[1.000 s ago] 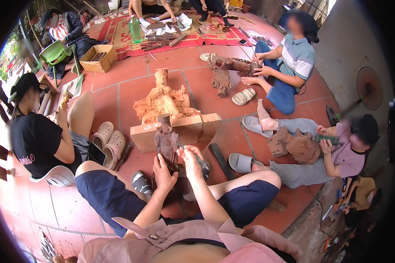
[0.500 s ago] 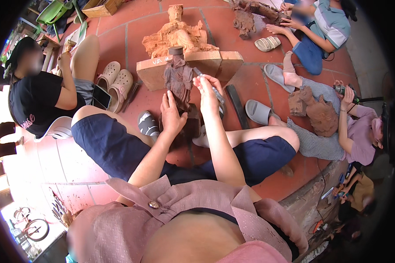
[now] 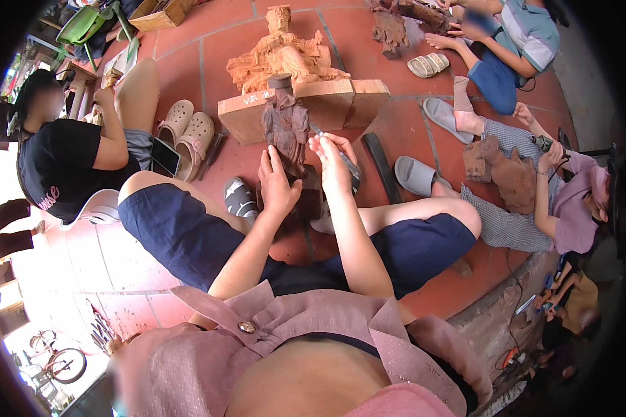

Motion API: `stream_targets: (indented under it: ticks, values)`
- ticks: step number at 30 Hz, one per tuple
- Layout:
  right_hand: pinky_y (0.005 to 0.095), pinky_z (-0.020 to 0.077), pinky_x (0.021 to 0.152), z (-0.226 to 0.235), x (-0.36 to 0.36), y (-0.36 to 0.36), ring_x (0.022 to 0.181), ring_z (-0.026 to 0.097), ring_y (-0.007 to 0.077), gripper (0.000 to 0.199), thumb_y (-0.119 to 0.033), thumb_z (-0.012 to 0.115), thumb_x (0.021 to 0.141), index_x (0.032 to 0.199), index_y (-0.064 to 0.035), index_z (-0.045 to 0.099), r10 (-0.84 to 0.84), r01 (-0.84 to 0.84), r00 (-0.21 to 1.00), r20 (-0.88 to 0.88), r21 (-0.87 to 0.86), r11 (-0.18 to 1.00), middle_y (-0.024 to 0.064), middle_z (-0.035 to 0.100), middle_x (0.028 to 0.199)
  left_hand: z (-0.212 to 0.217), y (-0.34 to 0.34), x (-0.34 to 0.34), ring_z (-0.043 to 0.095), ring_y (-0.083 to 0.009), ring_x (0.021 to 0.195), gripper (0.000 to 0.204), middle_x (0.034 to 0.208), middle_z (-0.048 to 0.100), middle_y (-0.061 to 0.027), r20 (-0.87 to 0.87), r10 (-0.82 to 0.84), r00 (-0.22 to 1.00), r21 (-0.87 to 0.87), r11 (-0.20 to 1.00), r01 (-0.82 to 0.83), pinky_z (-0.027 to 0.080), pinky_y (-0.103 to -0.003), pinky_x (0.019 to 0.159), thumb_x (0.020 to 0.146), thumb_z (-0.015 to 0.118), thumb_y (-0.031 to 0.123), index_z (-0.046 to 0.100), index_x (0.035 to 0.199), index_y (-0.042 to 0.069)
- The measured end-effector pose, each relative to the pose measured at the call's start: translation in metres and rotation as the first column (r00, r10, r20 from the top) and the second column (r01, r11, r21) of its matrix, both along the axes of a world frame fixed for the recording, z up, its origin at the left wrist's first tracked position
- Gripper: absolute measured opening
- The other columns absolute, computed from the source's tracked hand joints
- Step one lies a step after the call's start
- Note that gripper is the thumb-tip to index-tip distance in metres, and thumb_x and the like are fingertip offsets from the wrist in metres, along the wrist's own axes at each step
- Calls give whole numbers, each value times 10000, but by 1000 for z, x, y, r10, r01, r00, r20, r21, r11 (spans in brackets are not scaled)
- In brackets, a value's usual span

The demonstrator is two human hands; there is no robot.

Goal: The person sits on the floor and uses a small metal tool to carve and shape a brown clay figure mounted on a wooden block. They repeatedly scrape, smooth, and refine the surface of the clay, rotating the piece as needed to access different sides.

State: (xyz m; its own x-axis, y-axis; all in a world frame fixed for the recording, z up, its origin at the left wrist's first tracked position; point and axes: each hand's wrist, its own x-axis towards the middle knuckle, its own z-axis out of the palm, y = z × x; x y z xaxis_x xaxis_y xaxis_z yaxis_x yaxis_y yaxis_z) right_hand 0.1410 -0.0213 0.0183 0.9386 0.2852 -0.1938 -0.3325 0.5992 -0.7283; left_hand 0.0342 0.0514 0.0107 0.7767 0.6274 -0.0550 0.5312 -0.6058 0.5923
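Note:
A dark brown carved wooden statue [image 3: 285, 128] of a standing robed figure with a flat-topped hat stands upright between my knees. My left hand [image 3: 278, 182] lies along its lower left side, fingers stretched out and touching the wood. On the other side, my right hand [image 3: 335, 161] is closed around a slim grey carving tool [image 3: 316, 129], whose tip points up and left toward the figure's arm. The tool's other end comes out below the fingers. Whether the tip touches the wood I cannot tell. My wrists partly cover the statue's base.
Behind the statue sits a larger orange-brown carving [image 3: 278, 55] on a thick wooden block [image 3: 240, 121]. To the right lie a dark bar [image 3: 381, 167] and a grey slipper [image 3: 416, 175]. Beige clogs [image 3: 196, 142] stand left. Seated people [image 3: 76, 153] work on both sides, one near a reddish-brown carving [image 3: 511, 182].
My right fingers have curled in closer around the tool, and its tip sits slightly lower. My left hand stays against the statue. The person at right has raised one hand off a power tool.

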Motion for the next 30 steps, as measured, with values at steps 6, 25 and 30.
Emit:
stream_targets:
  ticks: [6, 25, 30]
  values:
    - [298, 521, 781, 19, 13, 4, 794, 654, 195, 122, -55, 634, 836, 927, -2, 570, 68, -73, 996, 64, 79, 994, 125, 647, 875, -2, 3, 1, 313, -446, 1237, 985, 1396, 238, -303, 47, -16, 999, 44, 999, 14, 302, -447, 1039, 641, 711, 121, 124, 1419, -21]
    - [303, 540, 714, -9, -7, -16, 769, 649, 184, 140, -110, 636, 850, 921, -3, 581, 102, -102, 995, 19, 16, 995, 117, 645, 852, -7, -1, 6, 296, -469, 1257, 983, 1374, 246, -328, 122, -40, 992, 105, 994, 27, 267, -445, 1063, 638, 719, 96, 129, 1412, -42]
    - [286, 529, 704, -5, -3, -10, 766, 643, 167, 138, -118, 638, 850, 917, -10, 585, 81, -81, 995, 56, -8, 997, 102, 645, 847, -13, 3, 6, 269, -454, 1283, 1007, 1395, 222, -319, 171, -50, 984, 58, 997, 40, 246, -455, 1074, 635, 730, 103, 120, 1429, -6]
